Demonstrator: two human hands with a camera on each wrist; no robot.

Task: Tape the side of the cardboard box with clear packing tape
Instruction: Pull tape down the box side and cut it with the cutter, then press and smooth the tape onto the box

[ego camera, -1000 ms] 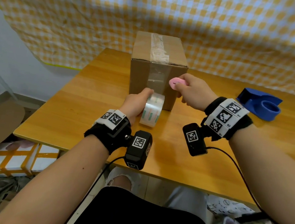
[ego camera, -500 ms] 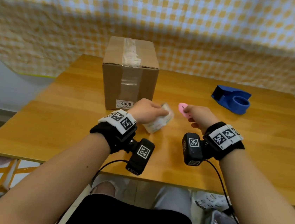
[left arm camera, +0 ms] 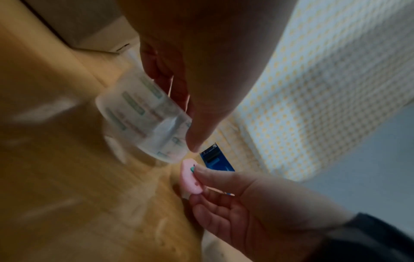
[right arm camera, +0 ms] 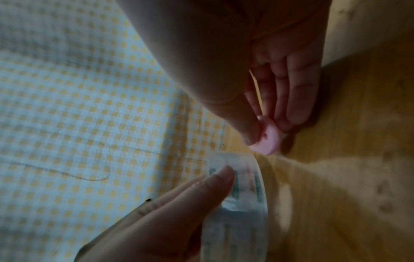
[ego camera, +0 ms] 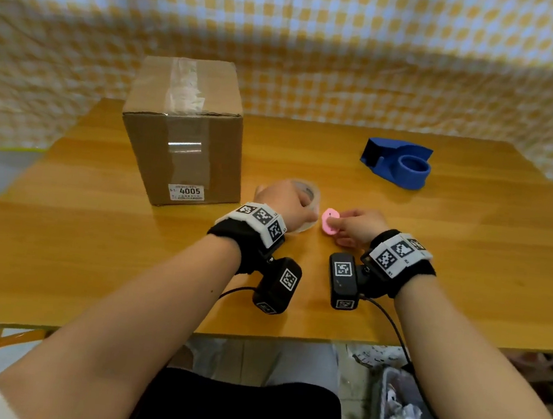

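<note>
Holding tape roll (ego camera: 306, 192) beside cardboard box (ego camera: 187, 130)

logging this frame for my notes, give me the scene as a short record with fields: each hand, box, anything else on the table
left hand: grips the clear packing tape roll, low over the table
right hand: pinches a small pink cutter beside the roll
cardboard box: upright on the table, clear tape strip over top and down the near side, label reads 4005
blue tape dispenser: on the table, untouched
</note>
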